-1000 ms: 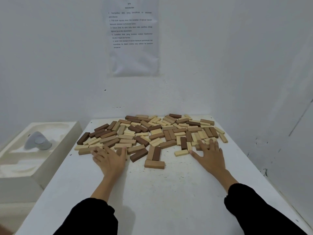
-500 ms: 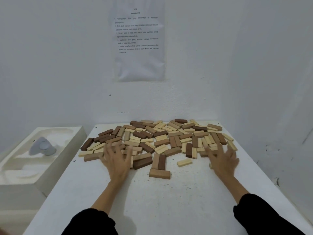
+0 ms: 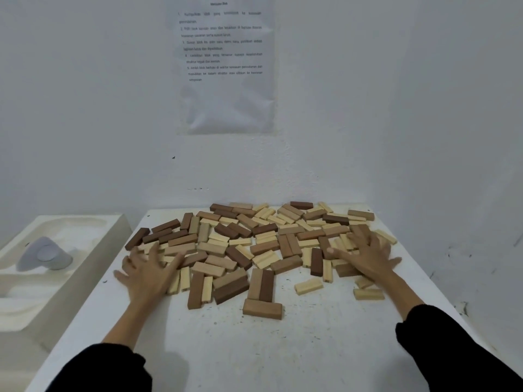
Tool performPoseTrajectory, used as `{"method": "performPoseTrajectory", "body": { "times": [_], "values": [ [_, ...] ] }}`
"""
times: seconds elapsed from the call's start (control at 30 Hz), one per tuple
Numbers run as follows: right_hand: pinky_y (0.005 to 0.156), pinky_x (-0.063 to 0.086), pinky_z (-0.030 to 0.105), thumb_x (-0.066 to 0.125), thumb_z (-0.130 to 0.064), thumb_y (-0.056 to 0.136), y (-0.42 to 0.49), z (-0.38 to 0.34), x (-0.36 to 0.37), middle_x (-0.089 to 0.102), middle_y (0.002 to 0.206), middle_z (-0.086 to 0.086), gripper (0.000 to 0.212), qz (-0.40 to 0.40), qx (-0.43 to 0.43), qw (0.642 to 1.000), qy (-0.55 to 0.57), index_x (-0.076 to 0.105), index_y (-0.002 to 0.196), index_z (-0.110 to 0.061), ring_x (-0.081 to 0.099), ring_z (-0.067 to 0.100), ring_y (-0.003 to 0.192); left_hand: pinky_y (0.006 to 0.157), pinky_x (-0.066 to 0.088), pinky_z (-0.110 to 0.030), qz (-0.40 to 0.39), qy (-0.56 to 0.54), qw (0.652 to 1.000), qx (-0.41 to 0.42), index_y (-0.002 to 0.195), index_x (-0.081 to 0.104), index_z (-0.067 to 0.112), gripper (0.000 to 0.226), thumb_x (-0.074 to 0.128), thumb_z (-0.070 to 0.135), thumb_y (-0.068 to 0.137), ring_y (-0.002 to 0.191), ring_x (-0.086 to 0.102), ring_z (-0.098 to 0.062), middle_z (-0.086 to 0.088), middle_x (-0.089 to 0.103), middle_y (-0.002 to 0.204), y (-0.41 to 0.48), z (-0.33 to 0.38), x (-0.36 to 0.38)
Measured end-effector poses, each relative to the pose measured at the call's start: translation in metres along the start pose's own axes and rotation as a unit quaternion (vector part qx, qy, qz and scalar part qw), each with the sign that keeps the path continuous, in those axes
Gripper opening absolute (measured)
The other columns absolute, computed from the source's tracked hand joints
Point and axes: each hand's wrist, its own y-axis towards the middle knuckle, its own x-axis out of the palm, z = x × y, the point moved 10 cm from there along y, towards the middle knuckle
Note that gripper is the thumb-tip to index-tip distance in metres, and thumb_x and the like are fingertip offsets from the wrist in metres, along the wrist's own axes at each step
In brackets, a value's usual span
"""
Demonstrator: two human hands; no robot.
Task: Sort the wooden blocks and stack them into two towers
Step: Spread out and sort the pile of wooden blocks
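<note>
Several wooden blocks in dark brown, mid brown and pale cream lie flat and mixed across the far half of a white table. My left hand lies spread with straight fingers on the pile's left edge, over pale blocks. My right hand lies spread on the pile's right side, fingers fanned over cream and brown blocks. Neither hand grips a block. A mid-brown block lies nearest me, and a pale block lies alone to its right.
White walls close in behind the table and on its right. A printed sheet hangs on the back wall. Left of the table stands a white foam tray holding a grey object. The table's near half holds no blocks.
Both hands have slid forward and outward onto the pile, left toward the left edge and right toward the right side. A few pale blocks near the right hand have shifted toward me.
</note>
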Motion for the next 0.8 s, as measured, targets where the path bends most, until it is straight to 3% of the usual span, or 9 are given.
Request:
{"method": "performPoseTrajectory", "body": {
  "times": [0.1, 0.17, 0.27, 0.37, 0.47, 0.63, 0.73, 0.8],
  "values": [
    [0.106, -0.007, 0.067, 0.053, -0.09, 0.042, 0.007, -0.005, 0.006, -0.015, 0.158, -0.003, 0.124, -0.059, -0.01, 0.998, -0.01, 0.006, 0.147, -0.044, -0.014, 0.037, 0.143, 0.112, 0.001, -0.056, 0.003, -0.008, 1.0, 0.019, 0.142, 0.037, 0.025, 0.104, 0.018, 0.087, 0.06, 0.141, 0.007, -0.034, -0.016, 0.017, 0.152, -0.001, 0.006, 0.0],
    [0.11, -0.007, 0.062, 0.06, -0.09, 0.041, 0.004, -0.014, 0.006, -0.017, 0.157, -0.004, 0.132, -0.1, -0.037, 0.994, -0.023, 0.009, 0.15, -0.037, -0.017, 0.03, 0.143, 0.112, -0.002, -0.057, 0.014, -0.007, 1.0, 0.025, 0.139, 0.041, 0.02, 0.1, 0.025, 0.085, 0.065, 0.143, 0.001, -0.033, -0.017, 0.016, 0.153, -0.002, 0.01, -0.004],
    [0.113, -0.009, 0.054, 0.056, -0.083, 0.061, 0.005, -0.032, 0.006, -0.011, 0.158, -0.003, 0.113, -0.104, -0.06, 0.993, -0.017, 0.017, 0.15, -0.024, -0.017, 0.021, 0.144, 0.113, 0.0, -0.059, 0.026, -0.023, 0.997, 0.063, 0.131, 0.049, 0.015, 0.084, 0.041, 0.077, 0.076, 0.144, 0.0, -0.029, -0.015, 0.017, 0.154, 0.0, 0.033, -0.004],
    [0.113, -0.005, 0.059, 0.04, -0.097, 0.048, 0.004, -0.047, 0.005, -0.01, 0.159, 0.003, 0.12, -0.063, -0.056, 0.996, -0.039, 0.024, 0.148, -0.031, -0.016, 0.028, 0.144, 0.114, 0.008, -0.055, -0.037, -0.051, 0.987, 0.147, 0.135, 0.044, 0.024, 0.114, 0.02, 0.096, 0.05, 0.143, 0.007, -0.028, -0.012, 0.019, 0.153, -0.01, 0.077, 0.008],
    [0.112, 0.003, 0.058, 0.059, -0.078, 0.064, -0.011, -0.088, 0.02, -0.019, 0.157, 0.007, 0.103, -0.083, -0.118, 0.989, -0.036, 0.018, 0.148, -0.036, -0.011, 0.034, 0.144, 0.115, 0.006, -0.052, -0.098, -0.062, 0.97, 0.212, 0.141, 0.035, 0.034, 0.131, 0.008, 0.104, 0.033, 0.143, 0.009, -0.025, -0.005, 0.015, 0.154, -0.026, 0.115, 0.021],
    [0.107, -0.009, 0.065, 0.069, -0.07, 0.061, -0.04, -0.137, 0.072, -0.019, 0.157, 0.006, 0.111, -0.175, -0.205, 0.959, -0.089, 0.004, 0.147, -0.045, -0.023, 0.039, 0.14, 0.112, -0.009, -0.058, -0.257, 0.013, 0.909, 0.327, 0.142, 0.005, 0.052, 0.13, 0.019, 0.106, 0.025, 0.145, -0.005, -0.024, 0.005, 0.004, 0.157, -0.063, 0.141, 0.053],
    [0.107, -0.009, 0.065, 0.066, -0.071, 0.064, -0.042, -0.14, 0.076, -0.018, 0.157, 0.004, 0.109, -0.17, -0.207, 0.956, -0.123, 0.002, 0.148, -0.044, -0.022, 0.039, 0.14, 0.11, -0.015, -0.06, -0.33, 0.102, 0.866, 0.361, 0.147, -0.001, 0.044, 0.148, 0.027, 0.105, 0.014, 0.144, -0.019, -0.023, 0.006, -0.012, 0.158, -0.073, 0.135, 0.058],
    [0.11, -0.005, 0.064, 0.062, -0.074, 0.065, -0.037, -0.138, 0.072, -0.012, 0.158, 0.003, 0.104, -0.159, -0.2, 0.957, -0.138, 0.005, 0.148, -0.044, -0.018, 0.039, 0.141, 0.111, -0.013, -0.06, -0.345, 0.141, 0.85, 0.373, 0.148, -0.002, 0.042, 0.15, 0.033, 0.103, 0.015, 0.144, -0.019, -0.023, 0.007, -0.015, 0.158, -0.073, 0.133, 0.056]
  ]
}}
